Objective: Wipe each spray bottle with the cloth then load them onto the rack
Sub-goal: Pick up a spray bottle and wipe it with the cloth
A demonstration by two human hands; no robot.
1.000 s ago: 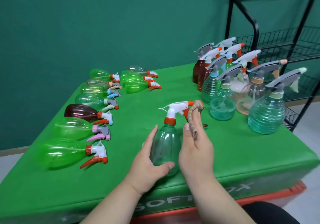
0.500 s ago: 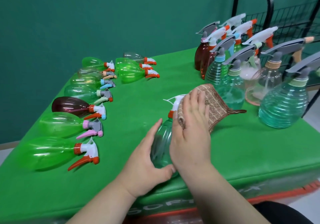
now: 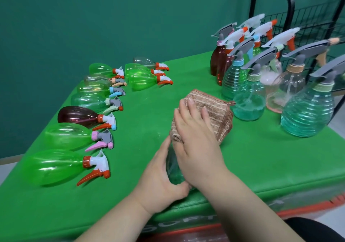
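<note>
The fingers [image 3: 191, 109] of the right hand [image 3: 196, 141] lay spread and bent over a brown striped woven cloth [image 3: 214, 109], clasping it down onto the top of a clear green plastic spray bottle [image 3: 174, 169]. The cloth covered the bottle's sprayer head completely. Just below those fingers, the left hand [image 3: 158, 180] gripped the bottle's body, with its thumb [image 3: 180, 186] curled across the near side and the other fingers wrapped round the far side. The bottle stood on the green padded table top [image 3: 261, 167], near its front edge.

Well to the left of the fingers, a row of plastic spray bottles [image 3: 63, 167] lay on their sides, mostly green and one dark brown, with their triggers pointing towards the hands. Three more lying bottles [image 3: 140, 77] sat beyond them.

To the right of the fingertips, just past the cloth's corner, stood a cluster of upright ribbed spray bottles [image 3: 248, 101] in teal, clear, pink and brown. These stood between the hands and the black wire rack [image 3: 291, 17] behind the table's far right corner.
</note>
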